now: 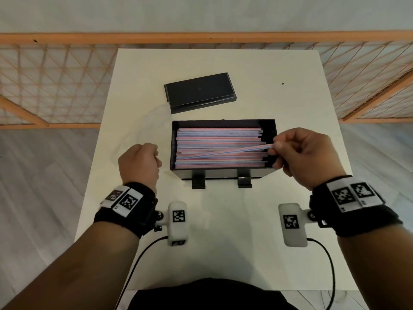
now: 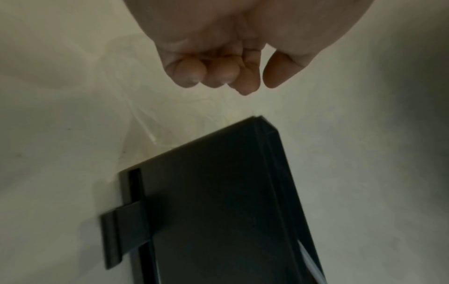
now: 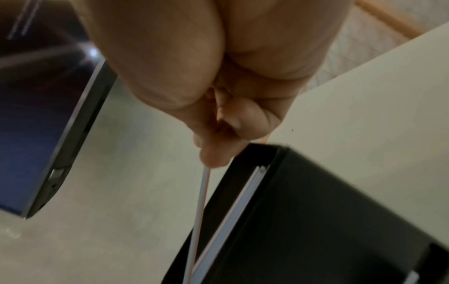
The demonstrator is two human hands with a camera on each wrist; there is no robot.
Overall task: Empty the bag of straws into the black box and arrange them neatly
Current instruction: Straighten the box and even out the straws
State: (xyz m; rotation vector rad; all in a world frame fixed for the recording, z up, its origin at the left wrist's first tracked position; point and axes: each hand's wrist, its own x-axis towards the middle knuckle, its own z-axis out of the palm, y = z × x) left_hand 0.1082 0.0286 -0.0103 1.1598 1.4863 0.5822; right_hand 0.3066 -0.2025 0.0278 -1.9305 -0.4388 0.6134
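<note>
My right hand (image 1: 301, 153) pinches one straw (image 1: 225, 151) slanting across the black box (image 1: 270, 124); only the left wrist view shows my left hand (image 2: 218, 63) curled, empty.

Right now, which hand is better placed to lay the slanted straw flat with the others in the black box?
Right. The right hand already pinches the slanted straw at its end over the black box. The left hand is curled, holds nothing, and sits outside the box's left wall.
</note>
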